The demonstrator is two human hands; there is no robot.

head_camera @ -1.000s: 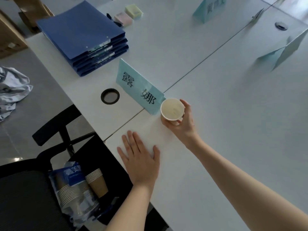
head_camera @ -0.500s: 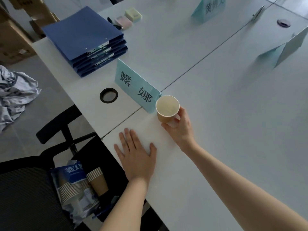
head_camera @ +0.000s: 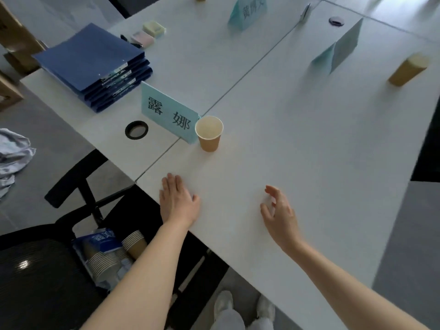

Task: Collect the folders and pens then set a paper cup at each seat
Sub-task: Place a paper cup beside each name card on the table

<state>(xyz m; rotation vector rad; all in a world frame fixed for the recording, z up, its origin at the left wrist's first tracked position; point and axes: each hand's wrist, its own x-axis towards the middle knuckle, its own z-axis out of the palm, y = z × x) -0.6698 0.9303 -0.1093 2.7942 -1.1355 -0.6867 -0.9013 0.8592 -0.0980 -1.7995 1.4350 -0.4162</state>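
A brown paper cup (head_camera: 209,133) stands upright on the white table (head_camera: 297,139), touching the right end of a teal name card (head_camera: 169,113). My right hand (head_camera: 279,211) hovers low over the table well in front of the cup, fingers loosely spread, holding nothing. My left hand (head_camera: 177,200) lies flat on the table near its front edge. A stack of blue folders (head_camera: 95,65) sits at the far left corner, with pens (head_camera: 129,41) partly hidden behind it. Another paper cup (head_camera: 408,70) stands at the far right. A bag of stacked cups (head_camera: 107,252) lies on the chair.
A black office chair (head_camera: 42,270) stands at the left below the table edge. Sticky-note pads (head_camera: 150,33) lie behind the folders. Two more name cards (head_camera: 247,11) (head_camera: 338,52) stand farther back. A round cable hole (head_camera: 136,130) is left of the near card. Crumpled cloth (head_camera: 12,153) lies on the floor.
My right hand has let go of the cup beside the name card and drawn back toward me. The cup stays standing. My left hand stays flat on the table.
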